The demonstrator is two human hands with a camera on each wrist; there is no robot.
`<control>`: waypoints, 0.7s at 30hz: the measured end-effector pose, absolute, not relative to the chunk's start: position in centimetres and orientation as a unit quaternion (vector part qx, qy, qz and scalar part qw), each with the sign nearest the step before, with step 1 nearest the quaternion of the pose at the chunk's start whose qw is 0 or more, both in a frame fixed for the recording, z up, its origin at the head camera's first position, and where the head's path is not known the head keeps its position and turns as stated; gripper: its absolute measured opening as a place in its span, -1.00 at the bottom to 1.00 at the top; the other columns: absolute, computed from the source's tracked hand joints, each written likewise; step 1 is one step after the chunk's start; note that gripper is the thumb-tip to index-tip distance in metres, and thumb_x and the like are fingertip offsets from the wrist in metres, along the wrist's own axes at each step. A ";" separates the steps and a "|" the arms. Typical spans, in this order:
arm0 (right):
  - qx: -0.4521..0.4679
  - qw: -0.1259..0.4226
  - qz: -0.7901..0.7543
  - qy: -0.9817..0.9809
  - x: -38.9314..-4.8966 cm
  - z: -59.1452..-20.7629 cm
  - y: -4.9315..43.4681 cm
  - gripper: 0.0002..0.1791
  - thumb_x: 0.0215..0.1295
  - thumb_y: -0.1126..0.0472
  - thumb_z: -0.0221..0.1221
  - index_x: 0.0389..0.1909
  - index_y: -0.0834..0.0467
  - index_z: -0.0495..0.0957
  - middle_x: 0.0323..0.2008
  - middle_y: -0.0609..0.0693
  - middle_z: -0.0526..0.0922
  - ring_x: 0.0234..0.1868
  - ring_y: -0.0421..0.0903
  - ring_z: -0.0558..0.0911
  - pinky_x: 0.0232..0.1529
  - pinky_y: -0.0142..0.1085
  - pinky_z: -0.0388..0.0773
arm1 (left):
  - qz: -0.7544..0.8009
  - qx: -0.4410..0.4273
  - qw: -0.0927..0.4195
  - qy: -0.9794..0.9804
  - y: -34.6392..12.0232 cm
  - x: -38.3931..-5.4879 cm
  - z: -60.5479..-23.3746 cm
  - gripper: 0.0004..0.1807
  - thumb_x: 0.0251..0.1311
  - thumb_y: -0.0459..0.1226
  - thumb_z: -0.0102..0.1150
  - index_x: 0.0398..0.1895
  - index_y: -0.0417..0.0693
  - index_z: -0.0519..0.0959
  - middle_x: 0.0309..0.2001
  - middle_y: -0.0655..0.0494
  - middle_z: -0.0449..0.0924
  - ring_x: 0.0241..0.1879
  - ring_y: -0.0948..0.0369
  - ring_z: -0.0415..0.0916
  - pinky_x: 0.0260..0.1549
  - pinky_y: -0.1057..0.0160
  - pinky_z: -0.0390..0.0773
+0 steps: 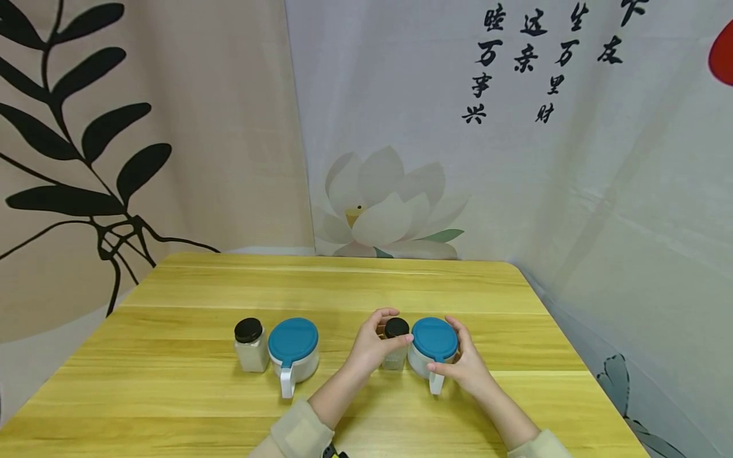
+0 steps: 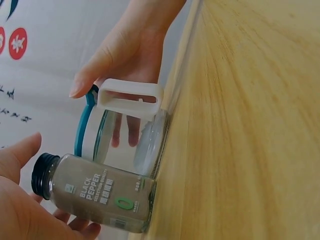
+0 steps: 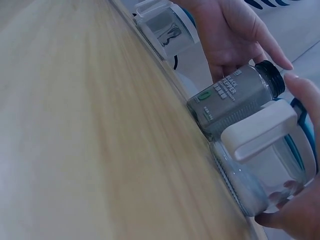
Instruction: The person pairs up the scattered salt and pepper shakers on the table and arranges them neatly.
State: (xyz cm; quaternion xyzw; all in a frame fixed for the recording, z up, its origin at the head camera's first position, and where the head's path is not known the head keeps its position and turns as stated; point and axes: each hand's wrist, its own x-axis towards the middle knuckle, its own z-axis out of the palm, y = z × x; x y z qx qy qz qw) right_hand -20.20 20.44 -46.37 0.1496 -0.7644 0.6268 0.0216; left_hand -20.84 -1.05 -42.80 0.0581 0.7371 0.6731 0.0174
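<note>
My left hand point(image 1: 369, 346) is at a clear black pepper jar point(image 1: 396, 328) with a black screw cap, its fingers along the far side and its thumb stretched past the cap. In the left wrist view that thumb stands apart from the cap of the pepper jar point(image 2: 102, 192). Beside it stands a glass jar with a blue lid point(image 1: 435, 338) and a white handle facing me. My right hand point(image 1: 471, 364) curves round this jar, thumb near the handle and lid tab; fingertips show through the glass point(image 2: 129, 142). Both containers stand upright, close together.
To the left on the wooden table point(image 1: 200, 394) are a second black-capped jar point(image 1: 251, 346) with pale contents and a second blue-lidded jar point(image 1: 293, 340) with a white handle. Printed cloth point(image 1: 601, 191) hangs behind the table.
</note>
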 end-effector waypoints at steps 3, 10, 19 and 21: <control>0.151 0.021 0.623 -0.767 -20.3 -46.4 20.5 0.08 -0.07 0.42 0.41 0.44 0.27 -0.05 0.28 0.33 0.23 0.23 0.22 0.29 0.20 0.15 0.15 | 0.672 0.064 0.018 0.737 -1.1 -20.8 -42.8 -0.44 0.01 -0.23 0.45 0.13 0.00 0.49 0.02 0.00 0.47 -0.07 0.06 0.40 -0.17 0.10 0.48; 0.149 0.016 0.627 -0.764 -20.4 -46.2 20.8 0.05 -0.01 0.40 0.38 0.46 0.23 -0.04 0.33 0.33 0.15 0.25 0.26 0.27 0.18 0.19 0.18 | 0.670 0.074 0.015 0.739 -1.4 -21.0 -42.8 -0.44 0.04 -0.20 0.43 0.16 0.05 0.49 0.10 0.02 0.47 0.07 -0.02 0.36 -0.04 -0.05 0.44; 0.141 0.021 0.615 -0.776 -20.5 -45.7 20.9 0.01 0.05 0.36 0.35 0.46 0.24 -0.03 0.36 0.33 0.12 0.28 0.29 0.22 0.15 0.24 0.20 | 0.673 0.085 0.020 0.735 -1.9 -21.1 -42.5 -0.40 0.06 -0.18 0.42 0.21 0.04 0.46 0.18 -0.09 0.45 0.14 -0.06 0.34 0.01 -0.05 0.44; 0.142 0.024 0.615 -0.776 -20.5 -45.6 20.9 0.00 0.06 0.36 0.35 0.46 0.25 -0.03 0.37 0.35 0.11 0.29 0.29 0.22 0.15 0.22 0.22 | 0.671 0.089 0.020 0.736 -1.9 -21.2 -42.5 -0.40 0.06 -0.18 0.42 0.22 0.04 0.46 0.17 -0.07 0.46 0.15 -0.07 0.34 0.03 -0.08 0.42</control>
